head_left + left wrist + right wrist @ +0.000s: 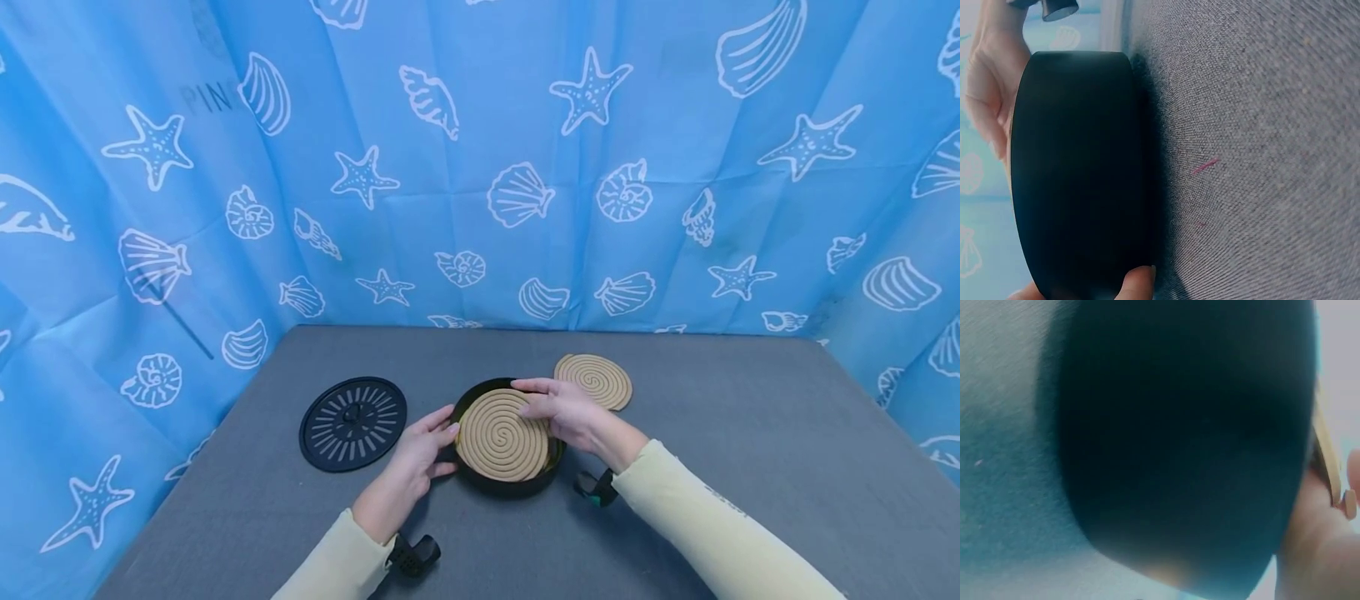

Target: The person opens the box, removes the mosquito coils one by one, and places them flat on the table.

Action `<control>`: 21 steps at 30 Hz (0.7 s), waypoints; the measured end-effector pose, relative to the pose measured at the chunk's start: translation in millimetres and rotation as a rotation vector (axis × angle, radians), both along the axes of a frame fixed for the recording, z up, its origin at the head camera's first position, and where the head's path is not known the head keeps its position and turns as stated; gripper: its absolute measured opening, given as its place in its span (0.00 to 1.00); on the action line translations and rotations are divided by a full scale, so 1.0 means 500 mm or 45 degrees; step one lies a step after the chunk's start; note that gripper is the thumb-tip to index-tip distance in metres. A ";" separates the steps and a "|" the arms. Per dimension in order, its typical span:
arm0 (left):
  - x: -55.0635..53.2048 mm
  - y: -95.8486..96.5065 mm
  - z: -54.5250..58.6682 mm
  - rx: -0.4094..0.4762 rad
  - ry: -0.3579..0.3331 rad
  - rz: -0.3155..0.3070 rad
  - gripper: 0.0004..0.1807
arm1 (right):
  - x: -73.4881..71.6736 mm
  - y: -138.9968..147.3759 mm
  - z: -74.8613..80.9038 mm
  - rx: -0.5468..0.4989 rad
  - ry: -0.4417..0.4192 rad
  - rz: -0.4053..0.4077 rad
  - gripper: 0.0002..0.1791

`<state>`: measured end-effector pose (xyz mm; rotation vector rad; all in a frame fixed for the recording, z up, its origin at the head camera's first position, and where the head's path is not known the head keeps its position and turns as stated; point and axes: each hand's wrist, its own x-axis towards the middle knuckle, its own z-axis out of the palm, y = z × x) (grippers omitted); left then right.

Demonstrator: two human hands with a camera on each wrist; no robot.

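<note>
A tan spiral mosquito coil lies over the mouth of a round black tin, slightly tilted within the rim. My left hand grips the tin's left side, fingers spread along rim and wall; in the left wrist view a fingertip presses on the dark wall. At the far right rim, my right hand pinches the coil's edge between thumb and fingers. The right wrist view shows the coil's edge beside that hand, with the tin's wall filling the middle, blurred.
A slotted black lid with a small central knob lies left of the tin. Behind my right hand, a second mosquito coil rests on the grey cloth-covered table. A blue shell-print curtain hangs behind the table.
</note>
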<state>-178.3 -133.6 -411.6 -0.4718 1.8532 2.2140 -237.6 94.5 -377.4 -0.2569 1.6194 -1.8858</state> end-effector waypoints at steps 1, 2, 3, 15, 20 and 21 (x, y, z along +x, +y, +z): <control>0.000 0.000 0.001 0.000 0.000 -0.002 0.24 | 0.001 0.001 0.000 0.008 -0.003 0.004 0.31; 0.000 -0.001 0.001 -0.001 0.001 -0.004 0.25 | 0.002 0.003 -0.001 0.016 -0.006 0.005 0.31; 0.000 -0.001 0.001 0.002 0.003 -0.006 0.25 | 0.003 0.005 -0.001 0.021 -0.008 0.000 0.31; 0.003 -0.001 0.001 0.001 0.023 -0.020 0.25 | 0.006 0.048 0.016 -0.058 0.066 -0.094 0.33; 0.004 -0.002 0.001 -0.006 0.014 -0.020 0.25 | 0.007 0.075 0.028 -0.061 0.137 -0.157 0.33; 0.004 -0.002 0.001 -0.005 0.011 -0.022 0.25 | 0.008 0.080 0.030 -0.063 0.137 -0.180 0.33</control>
